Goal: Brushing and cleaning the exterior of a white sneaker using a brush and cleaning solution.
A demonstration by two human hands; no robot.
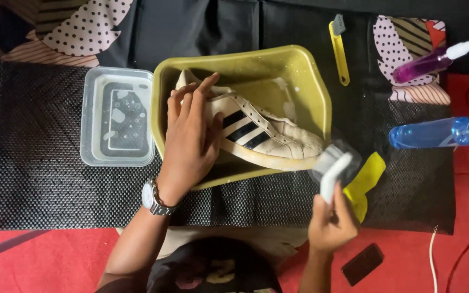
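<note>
A white sneaker [267, 135] with black stripes lies on its side in an olive-yellow plastic basin [310, 70], toe pointing right. My left hand [191, 141], with a wristwatch, grips the sneaker around its heel and ankle opening. My right hand [332, 220] holds a white-handled brush [332, 165] upright just outside the basin's right front corner, its bristles close to the sneaker's toe and blurred by motion.
A clear plastic tub [118, 116] of water sits left of the basin. A yellow-handled brush [340, 51], a purple spray bottle [435, 62], a blue spray bottle [441, 133], a yellow cloth [367, 176] and a dark phone [362, 264] lie to the right on the black mat [28, 163].
</note>
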